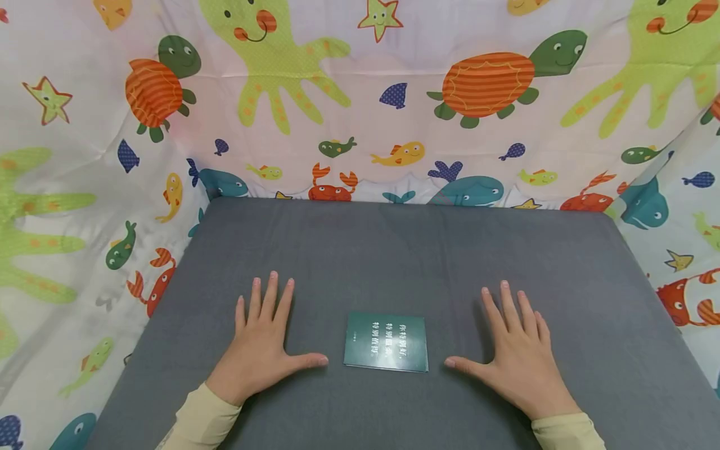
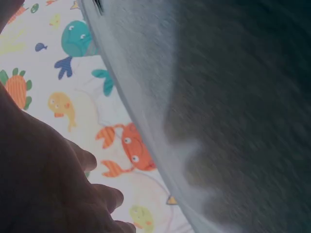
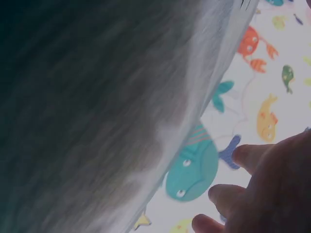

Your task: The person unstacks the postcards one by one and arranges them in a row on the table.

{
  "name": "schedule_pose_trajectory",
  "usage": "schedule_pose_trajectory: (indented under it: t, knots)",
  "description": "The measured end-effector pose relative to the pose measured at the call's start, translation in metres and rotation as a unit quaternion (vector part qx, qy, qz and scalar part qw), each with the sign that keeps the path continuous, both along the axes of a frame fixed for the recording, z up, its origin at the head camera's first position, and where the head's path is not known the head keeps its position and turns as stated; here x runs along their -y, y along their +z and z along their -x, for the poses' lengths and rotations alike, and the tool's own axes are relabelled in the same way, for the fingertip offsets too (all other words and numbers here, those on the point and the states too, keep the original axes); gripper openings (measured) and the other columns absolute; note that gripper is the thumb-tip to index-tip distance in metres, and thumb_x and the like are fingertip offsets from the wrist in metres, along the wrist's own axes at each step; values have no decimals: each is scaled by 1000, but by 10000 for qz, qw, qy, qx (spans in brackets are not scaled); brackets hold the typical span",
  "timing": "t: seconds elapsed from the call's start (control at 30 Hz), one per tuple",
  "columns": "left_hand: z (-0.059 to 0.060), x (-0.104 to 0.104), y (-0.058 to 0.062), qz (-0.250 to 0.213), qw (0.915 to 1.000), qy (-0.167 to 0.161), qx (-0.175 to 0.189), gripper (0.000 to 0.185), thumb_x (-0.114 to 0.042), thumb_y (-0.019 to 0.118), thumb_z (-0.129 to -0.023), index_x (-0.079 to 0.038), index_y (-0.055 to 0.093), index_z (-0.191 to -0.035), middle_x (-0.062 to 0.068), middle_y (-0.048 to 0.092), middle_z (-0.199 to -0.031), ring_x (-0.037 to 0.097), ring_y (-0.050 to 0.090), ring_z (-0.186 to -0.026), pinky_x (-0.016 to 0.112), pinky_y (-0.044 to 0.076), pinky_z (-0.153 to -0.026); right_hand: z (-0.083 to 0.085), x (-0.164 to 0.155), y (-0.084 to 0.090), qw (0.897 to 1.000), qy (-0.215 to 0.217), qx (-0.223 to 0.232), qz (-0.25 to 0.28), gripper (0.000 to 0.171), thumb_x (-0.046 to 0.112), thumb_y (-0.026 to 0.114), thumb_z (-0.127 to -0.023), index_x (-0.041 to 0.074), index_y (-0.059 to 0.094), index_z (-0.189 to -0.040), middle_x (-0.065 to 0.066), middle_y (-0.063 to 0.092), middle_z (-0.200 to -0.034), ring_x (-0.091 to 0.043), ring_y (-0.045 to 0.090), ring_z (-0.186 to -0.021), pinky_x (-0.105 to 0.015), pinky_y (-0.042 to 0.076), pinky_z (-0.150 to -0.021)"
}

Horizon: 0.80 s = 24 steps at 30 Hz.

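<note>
A small dark green booklet [image 1: 385, 341] with pale printed characters lies flat on the grey table [image 1: 394, 250], near the front edge. My left hand [image 1: 264, 340] lies flat on the table to the booklet's left, fingers spread and straight, thumb pointing toward it with a small gap. My right hand [image 1: 514, 353] lies flat the same way on the booklet's right, thumb tip just short of its corner. Neither hand touches the booklet. In the left wrist view the left hand [image 2: 53, 179] is a dark close shape; the right wrist view shows the right hand [image 3: 265, 189] likewise.
A cloth printed with sea creatures [image 1: 360, 100] hangs as walls behind and on both sides of the table. The grey surface [image 2: 233, 107] fills much of both wrist views, blurred.
</note>
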<state>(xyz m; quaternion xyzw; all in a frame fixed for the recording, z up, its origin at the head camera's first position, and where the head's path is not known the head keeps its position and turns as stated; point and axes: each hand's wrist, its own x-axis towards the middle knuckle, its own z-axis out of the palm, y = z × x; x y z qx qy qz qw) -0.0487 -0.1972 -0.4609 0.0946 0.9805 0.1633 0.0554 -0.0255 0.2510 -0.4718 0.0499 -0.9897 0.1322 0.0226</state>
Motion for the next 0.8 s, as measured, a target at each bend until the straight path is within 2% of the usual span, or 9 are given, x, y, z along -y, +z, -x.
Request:
schedule_pose_trajectory:
  t: [0.2,0.3,0.43,0.6,0.8]
  knots:
    - [2,-11,1,-29,9995,-289,-117,144,-98,69,-70,-26,3,-175,7,-7,-184,40,-11,-170,76,4,-131,8,22,2,9988,486,59,4,142,104,62,-67,22,20,-175,-13,16,-183,-45,21,-164,-72,22,-124]
    - [3,-22,2,-107,9979,-607,-180,141,-94,70,-74,-25,2,-175,6,-10,-184,39,-11,-170,72,5,-133,11,35,4,9968,799,35,-28,139,104,60,-68,21,26,-174,-12,24,-181,-43,26,-163,-69,26,-124]
    - [6,-40,3,-222,9939,-1055,-250,138,-89,72,-78,-22,0,-175,5,-14,-183,38,-9,-171,68,9,-135,15,54,7,9927,1203,0,-34,136,103,60,-70,19,29,-173,-11,27,-180,-41,29,-163,-68,31,-125]
    - [8,-59,3,-257,9881,-1496,-232,135,-84,74,-81,-20,1,-175,4,-13,-183,33,-4,-171,62,18,-136,19,70,10,9876,1570,-7,67,131,95,71,-72,19,32,-172,-10,27,-180,-40,31,-164,-68,32,-126]
    - [6,-74,0,-339,9781,-2055,18,132,-71,84,-82,-18,8,-176,10,7,-184,33,12,-171,57,27,-134,19,79,9,9802,1922,386,269,130,79,88,-69,20,34,-171,-9,28,-180,-38,29,-165,-68,36,-124]
